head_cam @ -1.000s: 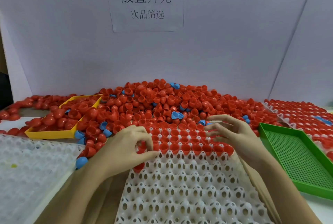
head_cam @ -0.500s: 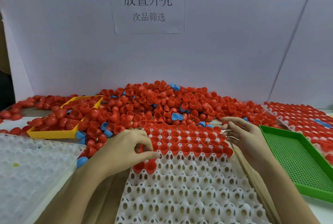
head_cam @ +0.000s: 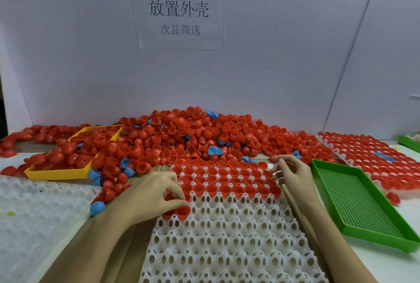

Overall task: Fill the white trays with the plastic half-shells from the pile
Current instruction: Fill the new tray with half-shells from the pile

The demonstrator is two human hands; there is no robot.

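Observation:
A big pile of red half-shells [head_cam: 193, 132], with a few blue ones mixed in, lies against the back wall. The white tray [head_cam: 227, 237] sits in front of me; its far rows hold red shells [head_cam: 227, 178], the near rows are empty holes. My left hand [head_cam: 150, 198] is at the tray's left edge and pinches red half-shells [head_cam: 169, 196] between fingers and thumb, just above two shells [head_cam: 183, 211] seated in the first open row. My right hand [head_cam: 294, 175] hovers at the tray's far right corner near the pile, fingers loosely curled, with nothing visible in it.
A yellow tray [head_cam: 59, 173] full of red shells stands at the left, a perforated green tray [head_cam: 359, 203] at the right. Another white tray [head_cam: 34, 219] lies at the near left, a filled one [head_cam: 368, 157] at the far right. A loose blue shell [head_cam: 97, 207] lies beside my left wrist.
My left hand set shells into the tray's first open row at the left edge. My right hand left the filled rows, moving right toward the pile's edge, fingers curling in.

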